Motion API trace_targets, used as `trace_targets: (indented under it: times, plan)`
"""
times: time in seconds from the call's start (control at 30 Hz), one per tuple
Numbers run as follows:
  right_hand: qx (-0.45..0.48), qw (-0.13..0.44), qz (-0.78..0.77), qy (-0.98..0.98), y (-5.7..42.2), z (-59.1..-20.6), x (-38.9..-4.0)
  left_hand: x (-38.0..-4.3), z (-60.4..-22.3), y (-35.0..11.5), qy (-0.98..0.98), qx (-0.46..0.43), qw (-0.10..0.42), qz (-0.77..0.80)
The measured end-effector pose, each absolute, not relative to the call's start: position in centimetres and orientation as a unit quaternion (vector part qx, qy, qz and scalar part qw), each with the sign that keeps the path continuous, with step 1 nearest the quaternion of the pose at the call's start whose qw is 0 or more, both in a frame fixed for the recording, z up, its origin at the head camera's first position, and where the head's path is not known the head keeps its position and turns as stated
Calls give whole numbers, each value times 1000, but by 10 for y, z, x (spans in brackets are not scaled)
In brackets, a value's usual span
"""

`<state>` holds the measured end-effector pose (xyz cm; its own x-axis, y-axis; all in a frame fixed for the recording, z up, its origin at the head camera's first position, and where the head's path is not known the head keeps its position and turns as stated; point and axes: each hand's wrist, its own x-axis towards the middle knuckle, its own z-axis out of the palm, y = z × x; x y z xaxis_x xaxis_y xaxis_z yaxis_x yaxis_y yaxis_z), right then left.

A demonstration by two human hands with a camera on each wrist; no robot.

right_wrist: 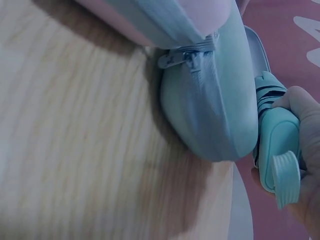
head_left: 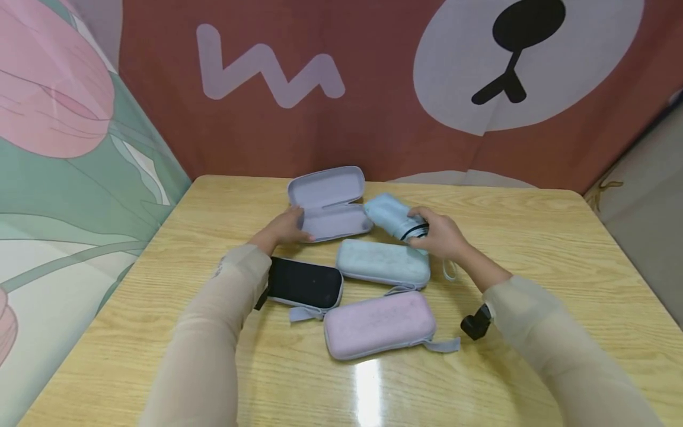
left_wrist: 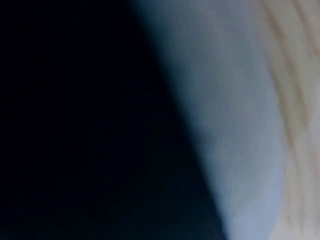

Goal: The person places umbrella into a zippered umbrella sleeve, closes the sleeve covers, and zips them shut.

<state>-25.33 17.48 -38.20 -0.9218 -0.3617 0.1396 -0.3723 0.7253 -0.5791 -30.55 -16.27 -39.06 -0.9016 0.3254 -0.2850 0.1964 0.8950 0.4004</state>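
Note:
My right hand (head_left: 445,238) grips a light blue folding umbrella (head_left: 389,214) by its handle end. In the right wrist view, the umbrella's mint handle (right_wrist: 280,137) with its wrist strap shows against the palm. The umbrella's far end overlaps the right end of an open grey-lilac hard case (head_left: 332,223), whose lid stands raised at the back. At the case's left end, my left hand (head_left: 284,228) holds its edge between thumb and fingers. The left wrist view is filled by a dark, blurred surface with a pale rim.
Just in front of the umbrella lies a closed pale blue zip case (head_left: 381,262). A black-topped case (head_left: 306,283) sits beneath the left forearm, and a pink zip case (head_left: 381,326) lies nearest me. All rest on a wooden table (head_left: 533,249) backed by a printed curtain (head_left: 373,136).

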Motion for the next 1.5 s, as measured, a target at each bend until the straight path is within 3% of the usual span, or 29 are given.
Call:
trace_targets:
  times: [1.03, 1.5]
  plan:
    - [294, -70, 208, -930, 132, -370, -288, -315, -387, -146, 946, 115, 202, 227]
    - [316, -109, 203, -920, 120, -375, -302, -315, -390, -149, 957, 138, 153, 202]
